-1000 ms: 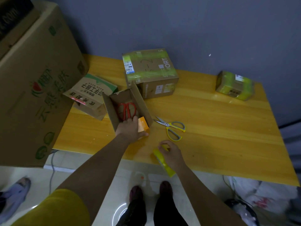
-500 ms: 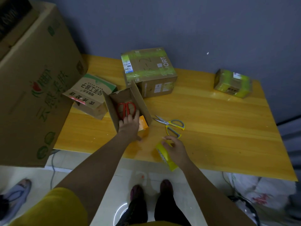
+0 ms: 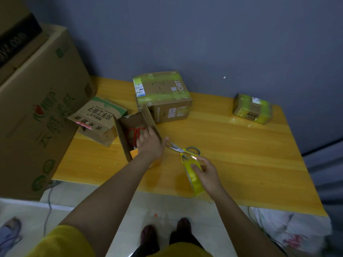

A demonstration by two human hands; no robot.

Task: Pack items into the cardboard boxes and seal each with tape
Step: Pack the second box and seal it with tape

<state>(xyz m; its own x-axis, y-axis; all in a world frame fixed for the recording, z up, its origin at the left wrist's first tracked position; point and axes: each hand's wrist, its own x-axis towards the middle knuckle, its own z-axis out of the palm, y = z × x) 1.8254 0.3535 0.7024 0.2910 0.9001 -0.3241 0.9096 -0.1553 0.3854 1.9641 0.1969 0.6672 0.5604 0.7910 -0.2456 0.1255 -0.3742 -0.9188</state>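
A small open cardboard box [image 3: 121,136] stands near the table's front left, flaps up, with red-handled scissors [image 3: 134,134] and an orange item [image 3: 134,153] inside. My left hand [image 3: 151,144] lies over the box's near right side, fingers reaching into the opening and thumb out towards the right flap. My right hand [image 3: 206,172] grips a roll of yellow-green tape [image 3: 194,177] just above the table's front edge. Yellow-and-grey scissors [image 3: 185,151] lie on the table between the hands.
On the yellow table [image 3: 232,145] stand a taped box [image 3: 163,95] at the back, a small taped parcel [image 3: 252,108] at the far right and a printed carton [image 3: 96,119] at the left. A large carton [image 3: 37,112] rises left of the table.
My left hand has moved from the box's near end up over its opening. My right hand has lifted the tape roll forward, closer to the yellow scissors.
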